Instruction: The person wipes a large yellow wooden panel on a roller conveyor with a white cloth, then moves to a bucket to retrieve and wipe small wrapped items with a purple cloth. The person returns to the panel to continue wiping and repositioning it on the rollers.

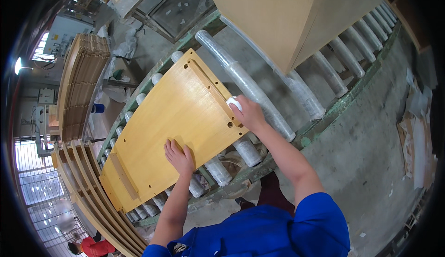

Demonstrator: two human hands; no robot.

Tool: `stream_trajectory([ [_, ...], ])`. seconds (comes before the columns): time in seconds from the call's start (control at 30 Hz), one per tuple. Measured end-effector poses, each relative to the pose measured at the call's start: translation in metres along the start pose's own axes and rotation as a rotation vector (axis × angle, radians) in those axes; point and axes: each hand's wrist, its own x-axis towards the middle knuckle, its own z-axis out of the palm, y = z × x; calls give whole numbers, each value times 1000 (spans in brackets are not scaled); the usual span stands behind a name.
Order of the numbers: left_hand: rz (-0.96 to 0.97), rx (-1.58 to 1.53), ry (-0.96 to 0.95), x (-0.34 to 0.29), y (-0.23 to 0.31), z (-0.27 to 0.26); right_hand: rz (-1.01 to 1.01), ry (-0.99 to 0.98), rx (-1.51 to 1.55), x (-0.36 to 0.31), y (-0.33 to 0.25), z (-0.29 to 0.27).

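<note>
A yellow varnished wooden panel (153,122) with drilled holes lies flat across plastic-wrapped rollers. A wooden strip (211,90) runs along its right end, and a shorter strip (123,175) crosses its left end. My left hand (179,156) rests on the panel's near middle, fingers stretched out and holding nothing. At the right end my right hand (250,114) is closed round a small white rounded thing (234,103), against or just over the panel beside the long strip. My fingers cover part of it, so its kind cannot be made out.
A large wooden box-shaped piece (264,16) stands on the rollers (331,73) at the far right. Stacked boards (83,85) stand at the left, with curved wooden pieces (88,187) nearer. A person in red (96,246) is at lower left. A green rail (320,122) edges the conveyor.
</note>
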Motion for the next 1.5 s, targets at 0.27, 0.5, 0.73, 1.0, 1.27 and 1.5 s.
stream_trajectory([
  [0.27,-27,-38,-2,1,1,0,81,-59,85,-50,3,-30],
  [0.5,-78,-71,-11,-1,-5,-3,735,-255,1379,-20,1,-56],
  [0.73,-128,-82,-44,5,-5,-6,436,-114,962,129,-17,3],
  [1.0,-177,-138,-100,10,-5,-12,11,54,63,233,-22,71],
  [1.27,-206,-156,-98,7,-9,-14,-117,-1,-236,246,-32,94],
  [1.5,-193,-135,-110,10,-9,-15,-169,-26,-446,250,-33,97],
])
